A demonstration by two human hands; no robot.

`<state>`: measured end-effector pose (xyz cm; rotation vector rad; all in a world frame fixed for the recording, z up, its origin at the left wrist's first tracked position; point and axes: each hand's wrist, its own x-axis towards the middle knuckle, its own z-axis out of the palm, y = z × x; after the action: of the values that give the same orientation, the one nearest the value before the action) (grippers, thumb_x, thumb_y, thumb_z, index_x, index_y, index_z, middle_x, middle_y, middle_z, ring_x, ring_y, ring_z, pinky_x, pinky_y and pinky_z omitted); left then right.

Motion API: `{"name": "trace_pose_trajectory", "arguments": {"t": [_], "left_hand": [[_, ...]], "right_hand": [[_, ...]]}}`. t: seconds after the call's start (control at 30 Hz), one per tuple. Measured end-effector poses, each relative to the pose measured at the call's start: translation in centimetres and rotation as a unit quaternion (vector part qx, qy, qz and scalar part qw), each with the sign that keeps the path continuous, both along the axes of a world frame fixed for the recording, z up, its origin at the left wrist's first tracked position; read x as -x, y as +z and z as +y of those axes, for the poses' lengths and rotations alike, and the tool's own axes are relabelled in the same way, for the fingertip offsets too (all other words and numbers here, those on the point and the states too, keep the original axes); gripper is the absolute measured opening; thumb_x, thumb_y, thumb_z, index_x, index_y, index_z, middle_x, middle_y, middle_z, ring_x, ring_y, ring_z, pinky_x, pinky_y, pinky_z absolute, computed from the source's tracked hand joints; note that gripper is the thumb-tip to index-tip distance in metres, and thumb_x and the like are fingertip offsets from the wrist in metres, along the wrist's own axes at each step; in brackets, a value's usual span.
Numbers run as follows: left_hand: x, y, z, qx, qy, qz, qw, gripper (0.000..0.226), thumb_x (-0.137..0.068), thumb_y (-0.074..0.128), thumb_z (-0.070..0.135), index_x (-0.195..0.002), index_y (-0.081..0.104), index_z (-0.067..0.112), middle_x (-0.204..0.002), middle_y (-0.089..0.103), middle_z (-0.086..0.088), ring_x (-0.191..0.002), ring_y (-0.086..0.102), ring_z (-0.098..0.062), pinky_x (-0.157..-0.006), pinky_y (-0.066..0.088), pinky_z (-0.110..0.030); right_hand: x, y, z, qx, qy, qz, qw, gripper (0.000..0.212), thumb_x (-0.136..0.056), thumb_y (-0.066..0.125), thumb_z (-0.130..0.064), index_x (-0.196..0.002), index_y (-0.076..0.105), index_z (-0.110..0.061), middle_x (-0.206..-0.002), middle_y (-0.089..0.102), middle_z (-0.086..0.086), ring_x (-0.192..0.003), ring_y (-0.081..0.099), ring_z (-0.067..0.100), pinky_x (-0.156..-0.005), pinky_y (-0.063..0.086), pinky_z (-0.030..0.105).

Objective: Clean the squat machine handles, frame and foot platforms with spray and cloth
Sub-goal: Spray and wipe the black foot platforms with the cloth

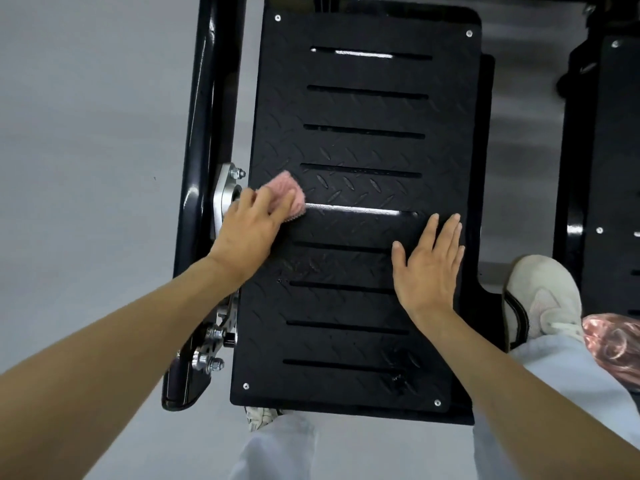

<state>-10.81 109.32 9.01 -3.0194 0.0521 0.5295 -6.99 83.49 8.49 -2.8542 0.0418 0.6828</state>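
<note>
**Item 1, left hand [247,226].** Fingers are curled round a wadded pink cloth [289,194], pressing it to the left edge of the foot platform [363,147] at about mid-length. I judge it is bunched into a pad so the fabric works into the diamond tread.

**Item 2, right hand [427,268].** It lies flat on the platform's right side, fingers straight and slightly spread, holding nothing. The two hands are well apart. I take it as a brace (for the plate, or for the body leaning over it).

**Item 3, frame tube [207,98].** Black, running just beside the platform's left edge. A silver bracket [223,199] with bolts sits near the cloth.

**Item 4, second foot platform [616,168].** At the right border, mostly cut off.

**Item 5, shoe [543,296].** Pale, on the grey floor [86,133] between the two platforms.

**Not made out.**
- No spray bottle or handles show from my seat.
- Most of the cloth is under the fingers.
- The glossy pinkish object [613,351] at the right edge is too blurred for me to name.
- I cannot tell whether the bright streaks in two slots are wet or only glare.
</note>
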Motion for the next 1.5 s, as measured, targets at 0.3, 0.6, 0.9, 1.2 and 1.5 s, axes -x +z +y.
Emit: {"name": "trace_pose_trajectory", "arguments": {"t": [0.3, 0.6, 0.9, 1.2, 1.5], "left_hand": [[2.1, 0.2, -5.6, 0.079, -0.082, -0.001, 0.993, 0.085, -0.067, 0.068, 0.001, -0.145, 0.037, 0.015, -0.122, 0.049, -0.013, -0.095, 0.049, -0.031, -0.074, 0.05, -0.039], [2.0, 0.2, -4.4, 0.005, 0.191, 0.006, 0.982, 0.081, -0.08, 0.055, -0.002, -0.15, 0.017, 0.013, -0.127, 0.036, -0.021, -0.105, 0.04, -0.035, -0.087, 0.044, -0.04], [0.8, 0.7, -4.3, -0.031, -0.019, 0.046, 0.998, 0.087, -0.081, 0.056, 0.001, -0.151, 0.007, 0.015, -0.132, 0.032, -0.017, -0.11, 0.039, -0.031, -0.09, 0.047, -0.038], [-0.3, 1.0, -10.7, 0.025, -0.207, 0.079, 0.975, 0.082, -0.086, 0.049, 0.005, -0.152, 0.002, 0.019, -0.134, 0.029, -0.011, -0.113, 0.036, -0.027, -0.085, 0.046, -0.035], [-1.4, 1.3, -14.3, 0.041, -0.055, 0.083, 0.994, 0.081, -0.084, 0.052, 0.002, -0.151, 0.009, 0.02, -0.133, 0.026, -0.015, -0.113, 0.035, -0.031, -0.086, 0.042, -0.036]], "right_hand": [[3.4, 1.3, -2.7, 0.003, -0.031, 0.054, 0.998, 0.077, -0.1, 0.038, -0.042, -0.151, -0.007, -0.005, -0.157, -0.017, 0.017, -0.147, -0.011, 0.027, -0.121, 0.003, 0.04], [5.4, 1.9, -3.3, 0.003, 0.019, 0.036, 0.999, 0.106, -0.087, 0.053, -0.058, -0.15, -0.014, -0.005, -0.156, -0.018, 0.018, -0.147, -0.01, 0.029, -0.118, 0.006, 0.044], [6.8, 1.3, -5.4, 0.03, 0.062, 0.082, 0.994, 0.107, -0.087, 0.052, -0.059, -0.149, -0.014, -0.002, -0.156, -0.02, 0.018, -0.147, -0.013, 0.029, -0.121, 0.006, 0.041], [6.7, 1.4, -5.4, 0.006, 0.042, 0.065, 0.997, 0.11, -0.086, 0.057, -0.056, -0.148, -0.016, -0.002, -0.157, -0.019, 0.017, -0.147, -0.012, 0.027, -0.121, 0.003, 0.039], [6.6, 1.4, -6.2, 0.004, 0.053, 0.044, 0.998, 0.08, -0.098, 0.035, -0.049, -0.152, -0.003, -0.004, -0.159, -0.01, 0.014, -0.148, -0.006, 0.024, -0.121, 0.005, 0.04]]}}
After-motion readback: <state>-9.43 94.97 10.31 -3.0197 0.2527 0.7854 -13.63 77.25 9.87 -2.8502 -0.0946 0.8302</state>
